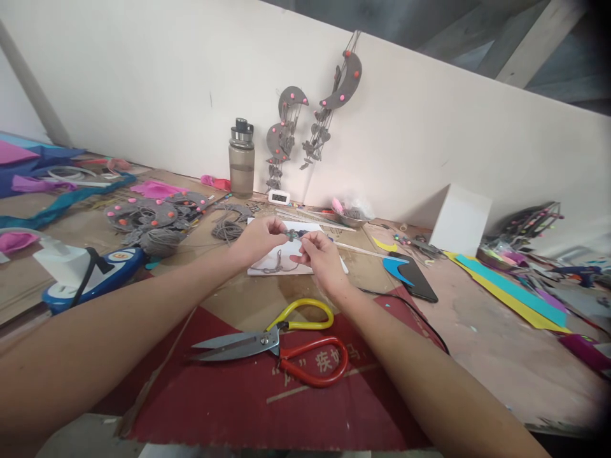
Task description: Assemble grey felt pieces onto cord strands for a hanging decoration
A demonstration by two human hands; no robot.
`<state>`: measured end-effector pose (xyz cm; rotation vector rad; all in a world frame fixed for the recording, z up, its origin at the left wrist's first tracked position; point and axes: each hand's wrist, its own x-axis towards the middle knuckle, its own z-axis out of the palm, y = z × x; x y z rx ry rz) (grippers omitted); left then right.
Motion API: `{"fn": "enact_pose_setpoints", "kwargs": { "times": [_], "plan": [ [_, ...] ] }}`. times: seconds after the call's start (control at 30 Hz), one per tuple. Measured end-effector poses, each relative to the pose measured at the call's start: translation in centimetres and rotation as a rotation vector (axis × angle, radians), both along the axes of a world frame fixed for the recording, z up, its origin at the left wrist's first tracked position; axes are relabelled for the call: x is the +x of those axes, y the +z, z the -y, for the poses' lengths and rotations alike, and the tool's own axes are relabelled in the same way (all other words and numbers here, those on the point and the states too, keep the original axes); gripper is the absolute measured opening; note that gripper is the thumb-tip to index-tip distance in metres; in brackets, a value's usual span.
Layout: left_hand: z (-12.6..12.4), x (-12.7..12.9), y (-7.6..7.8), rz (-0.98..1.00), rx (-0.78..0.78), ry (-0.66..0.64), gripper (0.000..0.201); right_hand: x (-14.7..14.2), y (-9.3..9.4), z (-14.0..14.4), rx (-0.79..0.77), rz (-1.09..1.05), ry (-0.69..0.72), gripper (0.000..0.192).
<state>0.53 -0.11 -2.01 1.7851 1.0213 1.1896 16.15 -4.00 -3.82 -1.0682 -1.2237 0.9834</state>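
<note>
Over a white sheet of paper (305,226), my two hands meet with fingers pinched close together. My left hand (260,242) is closed on a small grey-green piece (291,235) at its fingertips. Just right of it, my right hand (324,257) is closed in a pinch; what lies between its fingers is too small to make out. A length of grey yarn (279,262) lies loosely on the paper below the hands. Nearer to me, large scissors (265,341) with one yellow and one red handle rest partly spread on the red cardboard (229,401).
Grey moon-shaped hangings (351,83) with coloured dots hang on the wall. A water bottle (242,162) stands behind a ball of grey yarn (160,242). Left is a blue power strip (126,259); right, a black phone (420,283) and coloured sheets (513,289).
</note>
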Motion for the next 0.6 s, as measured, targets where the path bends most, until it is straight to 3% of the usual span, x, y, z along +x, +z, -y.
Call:
{"fn": "enact_pose_setpoints", "kwargs": {
  "times": [0.1, 0.27, 0.43, 0.6],
  "plan": [
    [0.4, 0.3, 0.0, 0.028, -0.034, -0.058, 0.018, 0.3, -0.1, -0.2, 0.021, 0.1, -0.078, 0.012],
    [1.4, 0.9, 0.4, 0.105, -0.115, -0.137, 0.024, 0.8, 0.4, 0.2, 0.173, 0.464, -0.185, 0.02],
    [1.6, 1.0, 0.1, 0.008, -0.11, -0.11, 0.019, 0.6, 1.3, 1.2, 0.258, 0.668, -0.194, 0.028],
    [1.3, 0.9, -0.3, -0.056, 0.026, -0.034, 0.017, 0.4, 1.3, 1.5, 0.253, 0.697, -0.18, 0.034]
  ]
}}
